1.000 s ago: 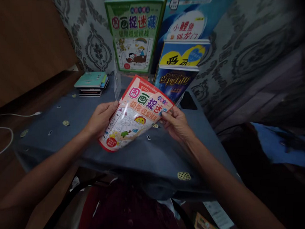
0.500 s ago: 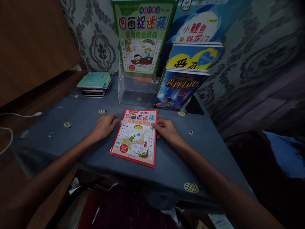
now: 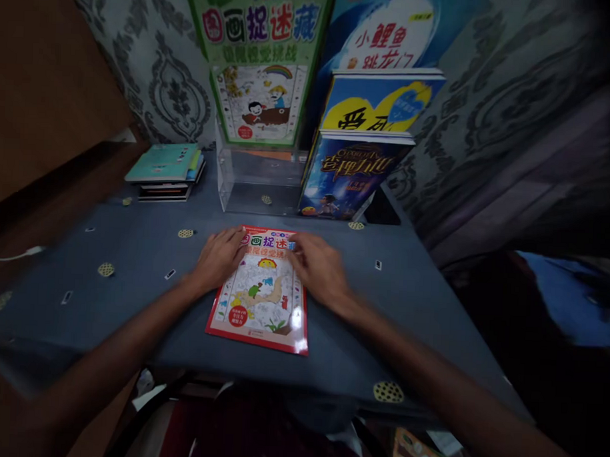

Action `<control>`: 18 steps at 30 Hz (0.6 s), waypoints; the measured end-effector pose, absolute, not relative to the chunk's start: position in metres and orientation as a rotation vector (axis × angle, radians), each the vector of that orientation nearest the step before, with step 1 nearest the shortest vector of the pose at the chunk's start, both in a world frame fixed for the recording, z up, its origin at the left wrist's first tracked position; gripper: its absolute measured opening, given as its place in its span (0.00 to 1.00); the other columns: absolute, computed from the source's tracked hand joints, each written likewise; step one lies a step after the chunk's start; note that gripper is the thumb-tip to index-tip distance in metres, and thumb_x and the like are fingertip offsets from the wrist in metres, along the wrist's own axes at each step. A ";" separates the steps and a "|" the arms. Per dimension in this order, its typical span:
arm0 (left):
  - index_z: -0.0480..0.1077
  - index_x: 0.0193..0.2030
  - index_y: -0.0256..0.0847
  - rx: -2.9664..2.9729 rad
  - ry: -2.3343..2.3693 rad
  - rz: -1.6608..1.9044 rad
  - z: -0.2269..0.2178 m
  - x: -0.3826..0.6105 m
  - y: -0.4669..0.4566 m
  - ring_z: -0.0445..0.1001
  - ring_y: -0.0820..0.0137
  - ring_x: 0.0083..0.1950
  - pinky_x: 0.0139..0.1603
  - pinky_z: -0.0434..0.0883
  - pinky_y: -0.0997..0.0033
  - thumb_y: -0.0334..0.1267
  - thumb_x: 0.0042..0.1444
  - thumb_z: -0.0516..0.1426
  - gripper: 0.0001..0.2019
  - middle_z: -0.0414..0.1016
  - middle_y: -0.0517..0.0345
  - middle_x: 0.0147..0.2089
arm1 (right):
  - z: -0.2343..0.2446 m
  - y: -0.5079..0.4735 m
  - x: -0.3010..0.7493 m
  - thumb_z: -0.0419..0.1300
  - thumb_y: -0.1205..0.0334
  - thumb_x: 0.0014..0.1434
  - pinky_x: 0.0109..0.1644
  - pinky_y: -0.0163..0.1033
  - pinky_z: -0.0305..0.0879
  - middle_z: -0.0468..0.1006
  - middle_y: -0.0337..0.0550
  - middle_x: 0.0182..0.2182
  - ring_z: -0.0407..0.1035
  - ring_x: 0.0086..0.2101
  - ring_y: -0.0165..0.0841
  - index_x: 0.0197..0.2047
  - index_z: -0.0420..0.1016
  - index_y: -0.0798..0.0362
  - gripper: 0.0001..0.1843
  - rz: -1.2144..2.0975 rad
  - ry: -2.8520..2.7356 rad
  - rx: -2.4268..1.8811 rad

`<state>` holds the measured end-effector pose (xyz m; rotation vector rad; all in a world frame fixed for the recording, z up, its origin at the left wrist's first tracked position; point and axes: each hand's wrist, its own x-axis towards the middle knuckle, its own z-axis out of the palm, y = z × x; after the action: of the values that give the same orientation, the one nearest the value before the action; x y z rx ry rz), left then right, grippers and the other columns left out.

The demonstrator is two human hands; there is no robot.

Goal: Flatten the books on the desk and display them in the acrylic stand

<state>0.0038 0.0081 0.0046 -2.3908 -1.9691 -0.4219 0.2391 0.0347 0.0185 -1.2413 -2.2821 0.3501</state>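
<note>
A thin red-bordered picture book (image 3: 260,301) lies flat on the dark blue tablecloth (image 3: 133,276). My left hand (image 3: 218,257) rests on the book's upper left corner with its fingers laid flat. My right hand (image 3: 319,269) lies on the upper right corner, fingers spread and flat, covering part of the title. Neither hand grips anything.
A clear acrylic stand (image 3: 251,183) sits behind the book, with a green book (image 3: 255,60) above it and blue books (image 3: 354,170) to its right. A small stack of books (image 3: 164,170) lies at the back left. A white cable (image 3: 14,254) lies at the left.
The book was held up in both hands, then laid flat on the table. Both hands have since moved inward onto its top corners.
</note>
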 end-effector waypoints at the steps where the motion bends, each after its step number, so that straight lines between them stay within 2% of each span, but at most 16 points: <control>1: 0.69 0.62 0.37 -2.392 -1.943 -0.449 0.002 0.002 0.008 0.71 0.54 0.63 0.61 0.70 0.51 0.38 0.70 0.50 0.17 0.71 0.43 0.66 | 0.018 0.033 0.226 0.52 0.66 0.67 0.58 0.51 0.71 0.81 0.54 0.52 0.74 0.53 0.44 0.58 0.74 0.54 0.19 0.363 -2.370 -1.101; 4: 0.70 0.60 0.37 -2.409 -1.859 -0.531 -0.003 -0.002 0.009 0.72 0.55 0.61 0.60 0.71 0.50 0.35 0.69 0.50 0.16 0.74 0.43 0.63 | 0.009 0.032 0.185 0.49 0.74 0.64 0.70 0.53 0.59 0.66 0.60 0.68 0.60 0.67 0.43 0.71 0.59 0.61 0.32 0.463 -2.562 -0.778; 7: 0.71 0.57 0.36 -2.414 -1.818 -0.558 -0.005 -0.003 0.011 0.73 0.54 0.58 0.59 0.72 0.50 0.35 0.69 0.50 0.15 0.76 0.42 0.59 | -0.002 0.038 0.166 0.47 0.76 0.63 0.75 0.57 0.50 0.57 0.64 0.72 0.51 0.72 0.43 0.74 0.49 0.67 0.37 0.484 -2.605 -0.821; 9: 0.71 0.58 0.37 -2.403 -1.801 -0.558 -0.006 -0.003 0.011 0.73 0.54 0.59 0.58 0.72 0.50 0.37 0.70 0.49 0.16 0.76 0.42 0.60 | -0.007 0.043 0.171 0.45 0.75 0.65 0.75 0.59 0.48 0.58 0.64 0.72 0.51 0.72 0.43 0.74 0.49 0.66 0.34 0.469 -2.621 -0.872; 12: 0.70 0.61 0.36 -2.387 -1.786 -0.554 -0.007 -0.001 0.011 0.72 0.53 0.60 0.57 0.72 0.49 0.38 0.70 0.50 0.18 0.75 0.42 0.63 | -0.009 0.051 0.198 0.44 0.69 0.70 0.75 0.60 0.49 0.61 0.61 0.71 0.53 0.71 0.43 0.74 0.54 0.62 0.30 0.422 -2.616 -0.940; 15: 0.69 0.62 0.34 -2.385 -1.812 -0.523 -0.007 0.000 0.010 0.71 0.51 0.61 0.56 0.72 0.48 0.39 0.70 0.50 0.19 0.74 0.41 0.64 | -0.009 0.059 0.234 0.45 0.67 0.71 0.74 0.60 0.51 0.65 0.60 0.69 0.59 0.69 0.44 0.72 0.58 0.59 0.28 0.368 -2.580 -1.077; 18: 0.70 0.62 0.33 -2.392 -1.850 -0.498 -0.006 0.000 0.010 0.70 0.51 0.63 0.58 0.71 0.48 0.39 0.70 0.49 0.19 0.73 0.42 0.65 | -0.010 0.064 0.262 0.46 0.66 0.71 0.73 0.63 0.53 0.66 0.57 0.68 0.63 0.67 0.45 0.72 0.59 0.56 0.28 0.330 -2.533 -1.103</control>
<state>0.0004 0.0100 -0.0057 -2.3916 -1.8498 -0.4979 0.2618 0.0640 -0.0100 -1.1031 -2.5330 0.3304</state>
